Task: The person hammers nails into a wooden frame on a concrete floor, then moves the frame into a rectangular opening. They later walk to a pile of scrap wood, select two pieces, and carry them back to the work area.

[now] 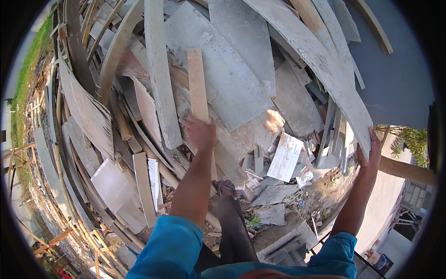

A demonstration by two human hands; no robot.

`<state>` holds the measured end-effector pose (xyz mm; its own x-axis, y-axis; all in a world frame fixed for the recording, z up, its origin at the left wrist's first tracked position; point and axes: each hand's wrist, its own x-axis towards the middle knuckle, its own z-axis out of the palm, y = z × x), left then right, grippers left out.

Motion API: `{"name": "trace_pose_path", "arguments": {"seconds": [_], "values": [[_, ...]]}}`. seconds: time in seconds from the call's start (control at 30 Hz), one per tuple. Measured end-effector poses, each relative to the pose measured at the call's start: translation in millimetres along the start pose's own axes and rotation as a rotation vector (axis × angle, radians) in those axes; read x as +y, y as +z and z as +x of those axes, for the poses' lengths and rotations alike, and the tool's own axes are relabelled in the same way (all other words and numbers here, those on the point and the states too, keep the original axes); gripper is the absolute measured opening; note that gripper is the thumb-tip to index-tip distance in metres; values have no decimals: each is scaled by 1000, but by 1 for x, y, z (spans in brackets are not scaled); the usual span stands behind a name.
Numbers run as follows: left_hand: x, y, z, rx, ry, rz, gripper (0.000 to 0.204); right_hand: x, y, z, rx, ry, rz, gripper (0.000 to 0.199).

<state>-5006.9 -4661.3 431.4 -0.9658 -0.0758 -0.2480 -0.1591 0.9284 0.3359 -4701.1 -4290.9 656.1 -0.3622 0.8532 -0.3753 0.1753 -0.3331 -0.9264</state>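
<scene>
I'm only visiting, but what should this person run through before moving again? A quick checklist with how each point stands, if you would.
1. Right hand on the long grey board: ok, it grips the near end.
2. Left hand on the narrow plank: ok, it clasps it.
3. Hands protected: not ok, both are bare.
4. Clear ground around the foot: not ok, broken pieces lie close by.
5. Long grey board's far end free: cannot tell, it runs out of view.

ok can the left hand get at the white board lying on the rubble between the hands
Probably yes: nothing covers the white board and the way looks open, though the left hand grips a narrow plank.
</scene>
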Motion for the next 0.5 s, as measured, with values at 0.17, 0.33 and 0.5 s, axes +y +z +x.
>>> {"name": "trace_pose_path", "arguments": {"seconds": [0.17,0.33,0.5], "values": [[-14,-3,1,-70,-18,-40,75,58,55,-35,0,172,150,38],[-5,-2,-3,-83,16,-59,76,206,46,4,-61,218,17,43],[-15,-5,2,-84,1,-83,79,258,125,-1,200,124,-256,45]]}}
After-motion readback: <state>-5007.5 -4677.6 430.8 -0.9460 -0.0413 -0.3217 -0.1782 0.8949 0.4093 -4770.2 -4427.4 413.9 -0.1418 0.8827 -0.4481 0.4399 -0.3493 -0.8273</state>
